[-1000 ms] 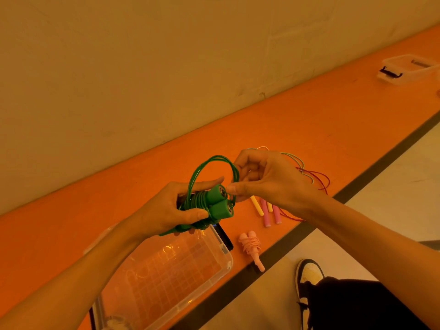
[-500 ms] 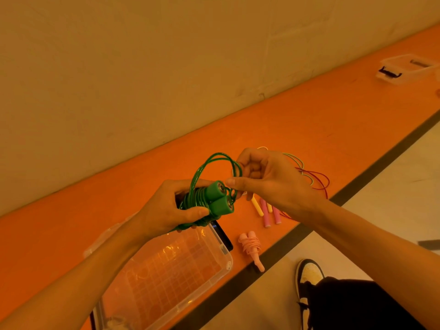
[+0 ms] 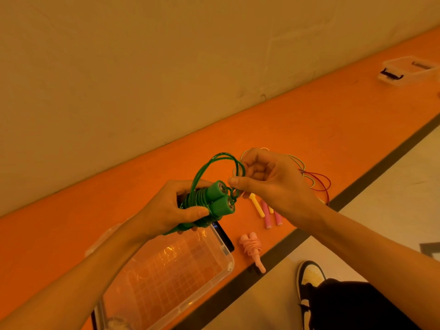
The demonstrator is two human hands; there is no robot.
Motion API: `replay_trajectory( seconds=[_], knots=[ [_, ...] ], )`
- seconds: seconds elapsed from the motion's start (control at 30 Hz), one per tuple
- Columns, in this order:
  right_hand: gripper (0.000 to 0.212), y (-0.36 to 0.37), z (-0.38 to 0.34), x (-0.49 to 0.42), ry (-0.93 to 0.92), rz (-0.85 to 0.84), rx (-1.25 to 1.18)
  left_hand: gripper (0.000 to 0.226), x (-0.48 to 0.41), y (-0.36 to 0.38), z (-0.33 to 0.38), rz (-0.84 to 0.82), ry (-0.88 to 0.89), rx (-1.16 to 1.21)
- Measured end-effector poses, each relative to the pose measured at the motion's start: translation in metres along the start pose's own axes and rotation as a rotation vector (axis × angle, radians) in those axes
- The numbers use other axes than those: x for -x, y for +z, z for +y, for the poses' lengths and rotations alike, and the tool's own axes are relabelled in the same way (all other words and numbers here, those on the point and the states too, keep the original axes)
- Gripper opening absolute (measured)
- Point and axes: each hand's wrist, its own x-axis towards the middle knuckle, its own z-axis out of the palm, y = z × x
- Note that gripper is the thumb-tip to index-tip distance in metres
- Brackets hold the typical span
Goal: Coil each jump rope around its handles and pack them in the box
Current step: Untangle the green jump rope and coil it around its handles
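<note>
My left hand (image 3: 166, 210) grips the two handles of the green jump rope (image 3: 219, 198), with several turns of green cord wound round them. A loose loop of that cord arches up and over to my right hand (image 3: 269, 182), which pinches it just beyond the handle ends. Below my hands a clear plastic box (image 3: 221, 260) stands open on the orange surface. A coiled pink jump rope (image 3: 252, 248) lies to the right of the box. Farther back lie uncoiled ropes with yellow and pink handles (image 3: 264, 210) and thin red and green cords (image 3: 316, 184).
A second clear box (image 3: 404, 72) with a black latch sits far right on the orange surface. A dark flat object (image 3: 226, 236) pokes out beside the near box. A black strip borders the pale floor, where my shoe (image 3: 309, 279) shows. A wall stands behind.
My right hand has shifted slightly with the green loop, staying beside the handle ends. My left hand keeps its hold on the handles.
</note>
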Motion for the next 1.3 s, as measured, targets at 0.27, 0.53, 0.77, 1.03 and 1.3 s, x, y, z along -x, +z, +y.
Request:
replay_trajectory(
  seconds=[0.27,0.53,0.77,1.03,1.3],
  knots=[
    [0.027,0.001,0.0,0.0,-0.033,-0.026,-0.011,0.066,0.003,0.004,-0.003,0.092,0.009,0.089],
    [0.027,-0.006,0.001,-0.002,-0.061,-0.019,0.129,0.068,-0.001,0.007,-0.006,0.063,-0.049,0.082],
    [0.025,-0.01,-0.002,-0.001,-0.036,-0.014,0.128,0.05,-0.005,0.007,-0.007,0.018,-0.061,0.029],
    [0.027,-0.008,-0.006,-0.006,0.081,0.057,0.015,0.046,-0.007,0.011,-0.004,-0.065,0.002,0.043],
    [0.023,0.004,-0.001,-0.003,0.207,0.04,-0.09,0.061,-0.007,0.004,-0.003,-0.044,0.063,0.053]
  ],
)
